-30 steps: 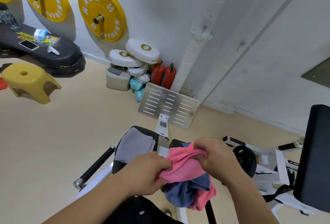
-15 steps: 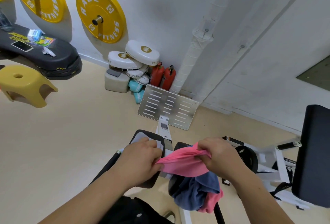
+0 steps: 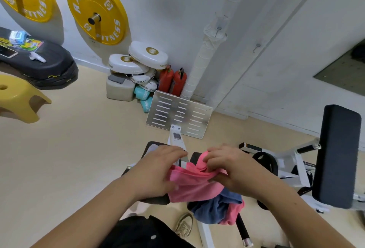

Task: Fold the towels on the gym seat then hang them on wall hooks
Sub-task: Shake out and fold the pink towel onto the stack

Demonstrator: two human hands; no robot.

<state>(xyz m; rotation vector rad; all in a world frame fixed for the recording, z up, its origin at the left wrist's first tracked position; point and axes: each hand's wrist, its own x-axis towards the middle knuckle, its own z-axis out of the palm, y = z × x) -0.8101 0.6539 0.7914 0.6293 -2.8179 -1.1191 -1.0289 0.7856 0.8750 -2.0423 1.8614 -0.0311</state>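
Head view: soft crumpled pink towel (image 3: 189,184), perhaps microfibre

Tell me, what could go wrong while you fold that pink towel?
The blue towel hangs off the edge of the seat right under the pink towel, so tugging the pink one could drag it onto the floor. The pink towel is bunched where the right hand pinches it, while the left hand holds the other end, so the fold might come out crooked.
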